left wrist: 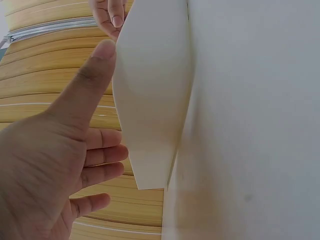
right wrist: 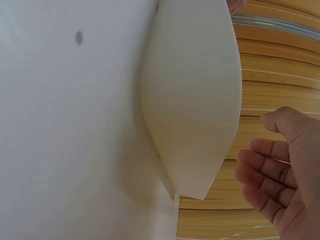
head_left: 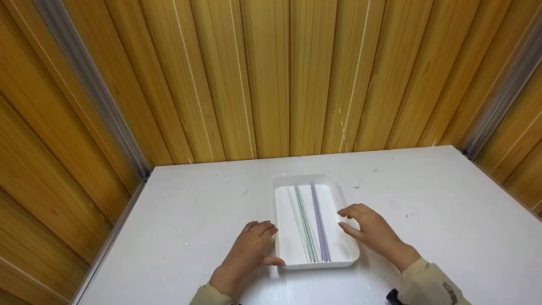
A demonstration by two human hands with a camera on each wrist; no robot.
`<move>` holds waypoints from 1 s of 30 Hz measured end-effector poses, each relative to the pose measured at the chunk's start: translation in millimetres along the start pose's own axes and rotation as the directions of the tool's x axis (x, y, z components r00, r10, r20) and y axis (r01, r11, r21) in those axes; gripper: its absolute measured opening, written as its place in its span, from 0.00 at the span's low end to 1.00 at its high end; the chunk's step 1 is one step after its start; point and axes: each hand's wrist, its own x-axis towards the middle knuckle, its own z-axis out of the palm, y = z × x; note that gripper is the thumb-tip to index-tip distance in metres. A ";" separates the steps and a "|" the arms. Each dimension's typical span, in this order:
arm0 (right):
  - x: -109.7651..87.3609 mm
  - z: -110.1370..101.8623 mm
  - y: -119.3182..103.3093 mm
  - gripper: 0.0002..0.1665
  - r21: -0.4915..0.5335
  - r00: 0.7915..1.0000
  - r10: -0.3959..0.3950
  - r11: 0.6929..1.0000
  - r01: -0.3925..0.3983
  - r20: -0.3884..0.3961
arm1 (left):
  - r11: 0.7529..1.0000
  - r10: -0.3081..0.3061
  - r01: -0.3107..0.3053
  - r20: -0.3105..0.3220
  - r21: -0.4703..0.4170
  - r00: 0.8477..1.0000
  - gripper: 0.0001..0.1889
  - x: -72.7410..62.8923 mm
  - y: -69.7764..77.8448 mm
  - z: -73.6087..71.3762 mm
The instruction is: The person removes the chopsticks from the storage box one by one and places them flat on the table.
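Note:
A white rectangular tray [head_left: 296, 266] sits on the table, its long side running away from me. Inside lie thin, straight, straw-like sticks: purple ones [head_left: 319, 224] toward the right, green ones [head_left: 305, 224] near the middle and a pale one [head_left: 299, 224] left of those. My left hand [head_left: 256, 245] is at the tray's left side, thumb by the near left corner and fingertips right at the rim. On the other side my right hand [head_left: 372, 228] hovers beside the right wall, thumb and fingers spread apart, holding nothing. Both wrist views show the tray's outer wall [left wrist: 150, 100] near relaxed fingers.
The white table [head_left: 203, 203] extends around the tray, with small specks and marks on it. Wood-patterned panels [head_left: 266, 84] rise behind its far edge and at both sides, with grey metal strips [head_left: 97, 93] in the corners.

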 end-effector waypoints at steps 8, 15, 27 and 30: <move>6.9 3.5 -4.1 0.08 0.044 0.999 0.006 0.999 -0.007 0.045 | 0.999 0.045 -0.044 -0.104 0.016 0.994 0.38 -1.4 -2.1 2.7; 15.2 8.8 -8.1 0.05 0.062 0.994 0.010 0.998 -0.017 0.111 | 1.000 0.030 -0.030 -0.080 0.002 0.996 0.39 -1.1 -1.4 3.0; 24.4 21.5 -11.9 0.02 0.029 0.992 0.077 0.996 -0.080 0.101 | 1.000 -0.016 0.017 0.009 -0.027 1.000 0.39 -0.2 0.5 -0.1; 25.0 25.0 -12.9 0.02 0.035 0.990 0.098 0.994 -0.102 0.103 | 1.000 -0.019 0.019 0.014 -0.024 1.000 0.39 -0.2 0.1 -0.2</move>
